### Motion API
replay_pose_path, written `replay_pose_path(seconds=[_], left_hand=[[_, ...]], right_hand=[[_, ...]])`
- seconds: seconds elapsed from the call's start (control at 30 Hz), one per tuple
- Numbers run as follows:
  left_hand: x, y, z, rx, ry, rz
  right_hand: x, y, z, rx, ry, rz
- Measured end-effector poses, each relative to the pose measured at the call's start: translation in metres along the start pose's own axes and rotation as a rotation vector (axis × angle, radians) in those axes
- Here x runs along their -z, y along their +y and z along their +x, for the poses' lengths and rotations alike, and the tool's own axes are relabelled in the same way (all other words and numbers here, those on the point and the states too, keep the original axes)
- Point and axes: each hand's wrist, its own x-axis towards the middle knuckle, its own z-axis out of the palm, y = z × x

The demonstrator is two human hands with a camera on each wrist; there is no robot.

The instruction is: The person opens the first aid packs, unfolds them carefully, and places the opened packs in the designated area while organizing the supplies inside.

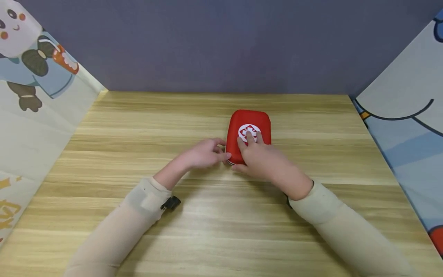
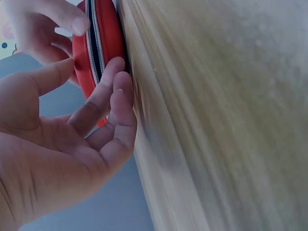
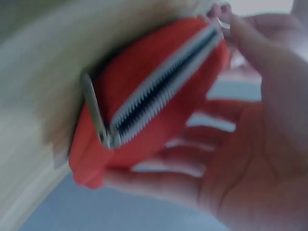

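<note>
A red zippered first-aid case [image 1: 233, 119] with a white round emblem lies flat on the wooden table. My left hand [image 1: 204, 154] is at its near left corner; in the left wrist view the thumb touches the upper half and curled fingertips [image 2: 114, 65] meet the lower half. My right hand [image 1: 264, 159] rests on the lid with fingers extended over the emblem, its thumb by the near edge. Two rows of zipper teeth [image 3: 159, 98] run along the side with a dark band between them. A metal zipper pull [image 3: 94, 108] hangs at one end, slightly blurred.
The wood-grain table [image 1: 145, 119] extends around the case. Behind it rises a dark grey-blue wall [image 1: 221, 46]. Cartoon-printed panels stand at the left [image 1: 41, 127] and right [image 1: 405, 96]. A small black device [image 1: 170, 203] sits at the left cuff.
</note>
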Motion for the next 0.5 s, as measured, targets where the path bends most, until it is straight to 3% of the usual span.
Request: replay_pose_path(seconds=[0.27,0.5], left_hand=[[-0.002,0.006,-0.004,0.044,0.045,0.015],[-0.003,0.007,-0.005,0.048,0.062,0.005]], right_hand=[[-0.015,-0.016,0.005,-0.047,0.237,-0.136],[-0.017,-0.019,0.007,-0.053,0.278,-0.182]])
